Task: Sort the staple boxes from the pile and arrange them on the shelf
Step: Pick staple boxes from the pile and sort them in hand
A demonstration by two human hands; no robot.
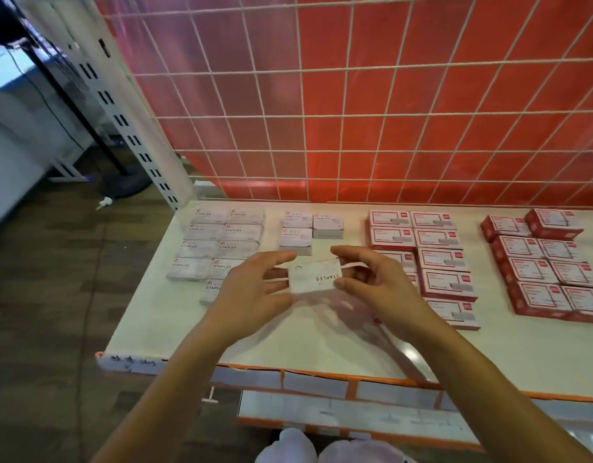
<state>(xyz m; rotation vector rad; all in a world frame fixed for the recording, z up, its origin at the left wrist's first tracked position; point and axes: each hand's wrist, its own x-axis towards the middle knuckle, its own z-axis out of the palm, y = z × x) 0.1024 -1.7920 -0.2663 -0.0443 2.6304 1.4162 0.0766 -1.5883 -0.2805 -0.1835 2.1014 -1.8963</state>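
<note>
The shelf (322,342) is the biggest thing here. I judge the step in hand to be setting down the white box (313,279) that I hold in the air above its middle. My left hand (251,289) has its fingers curled at the box's left end, thumb over the top. My right hand (372,282) pinches the right end between thumb and forefinger, so both sets of fingers are gripping it.

The box's lettering reads upside down to me, while the lettered white boxes (236,230) lying at the left read upright, so I should turn it end for end first. It then likely belongs just right of that group's lone front box, in a spot my left hand covers. I should push it square against its neighbours so the two columns line up.

- **Lettered white boxes:** nine, in four rows of two with one alone in front.
- **Far red boxes (529,270):** eight show, though the picture's edge may cut off more.
- **Nearer red boxes (444,259):** five show in the right column and at least three in the left, where my right hand hides the rest.
- **Middle white boxes (295,237):** three, and I cannot tell whether they are stacked.
</note>
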